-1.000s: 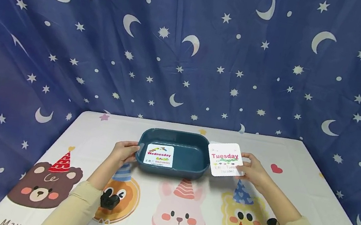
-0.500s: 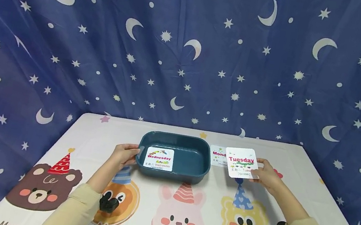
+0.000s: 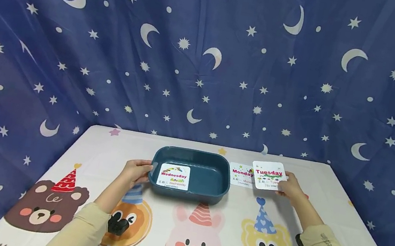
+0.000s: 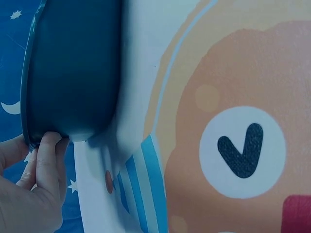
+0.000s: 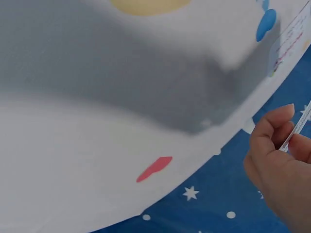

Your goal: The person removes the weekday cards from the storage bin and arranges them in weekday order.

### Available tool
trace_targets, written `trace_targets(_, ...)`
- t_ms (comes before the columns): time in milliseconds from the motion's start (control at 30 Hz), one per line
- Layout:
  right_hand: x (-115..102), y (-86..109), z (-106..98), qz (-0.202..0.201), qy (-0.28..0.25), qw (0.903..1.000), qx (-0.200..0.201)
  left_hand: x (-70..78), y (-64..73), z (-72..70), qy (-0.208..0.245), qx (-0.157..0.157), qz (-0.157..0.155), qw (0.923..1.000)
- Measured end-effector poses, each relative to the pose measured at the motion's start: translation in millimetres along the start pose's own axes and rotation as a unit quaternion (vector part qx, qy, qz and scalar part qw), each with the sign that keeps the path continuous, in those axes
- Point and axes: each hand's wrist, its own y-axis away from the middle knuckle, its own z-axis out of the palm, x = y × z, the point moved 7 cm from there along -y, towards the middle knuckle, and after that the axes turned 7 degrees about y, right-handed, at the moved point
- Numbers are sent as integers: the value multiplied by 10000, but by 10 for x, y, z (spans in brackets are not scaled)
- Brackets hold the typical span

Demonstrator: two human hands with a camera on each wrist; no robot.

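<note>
My left hand [image 3: 134, 172] grips the left end of a dark teal plastic basin [image 3: 208, 177], thumb and fingers pinching its rim, as the left wrist view also shows. Inside the basin, on the left, a white "Wednesday" card [image 3: 174, 176] leans with its print facing me. My right hand [image 3: 292, 186] pinches the right edge of a "Tuesday" card [image 3: 268, 175] between thumb and fingers; the right wrist view shows that card [image 5: 297, 127] nearly edge-on. A "Monday" card [image 3: 241, 175] lies on the table just right of the basin, its right edge covered by the Tuesday card.
A white tablecloth [image 3: 201, 241] printed with cartoon animals and treats covers the table. Behind the far edge hangs a dark blue curtain [image 3: 178, 50] with moons and stars. Dark wrist devices [image 3: 118, 224] show near both cream sleeves.
My right hand has carried the Tuesday card rightward, away from the basin, so the Monday card shows beneath. The left hand stays on the basin. The head view has tilted up slightly.
</note>
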Motion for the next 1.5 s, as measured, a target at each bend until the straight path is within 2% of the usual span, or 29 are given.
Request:
trace_targets(167,142,-174,-32,396,104,9988,272,0,-14,21,-44,-25,6,10000)
trace_targets(233,267,-313,-55,521,74,9981,332,-2,-23,18,-48,-13,34,10000)
trace_targets(267,344,-392,-66,532,37,9980,345,-4,-27,12,-54,7,46,10000)
trace_targets(300,481,-533,-84,352,-150,9986,359,-10,-33,3,-49,16,55,10000)
trace_targets(367,608,-638,-106,343,-256,9984,370,-23,-46,-15,-28,32,68,10000)
trace_targets(433,645,-627,-113,380,-244,9980,439,-28,-38,-26,12,4,83,10000)
trace_targets(500,599,-523,-119,310,-224,9979,530,-39,-32,-32,45,-13,74,10000)
trace_targets(533,523,-419,-115,512,-43,9970,587,-42,-28,-30,55,-19,79,10000)
trace_targets(600,528,-412,-119,509,138,9963,681,-47,-17,-30,60,-23,77,9999)
trace_targets(700,794,-731,-159,299,248,9965,742,-58,-23,-40,51,17,50,10000)
trace_targets(767,1075,-1069,-194,-125,137,9965,812,-56,-25,-48,22,55,14,10000)
trace_targets(833,1187,-1205,-203,-160,153,9963,834,-51,-28,-49,-20,85,-17,10000)
trace_targets(867,1172,-1203,-197,-148,190,9961,847,-49,-32,-48,-40,94,-30,9999)
trace_targets(933,1039,-1067,-168,61,438,9940,999,-39,-37,-39,-59,95,-25,9999)
trace_targets(1000,775,-782,-108,595,853,9897,982,-33,-40,-34,-53,86,-6,9999)
trace_targets(1133,501,-473,-39,747,1331,9835,973,-40,-39,-34,-21,124,9,9999)
trace_targets(1267,396,-360,-8,994,1742,9732,1127,-55,-41,-39,-41,142,-35,9999)
trace_targets(1500,247,-234,42,1612,2515,9457,1283,-17,-46,-56,-4,182,33,9998)
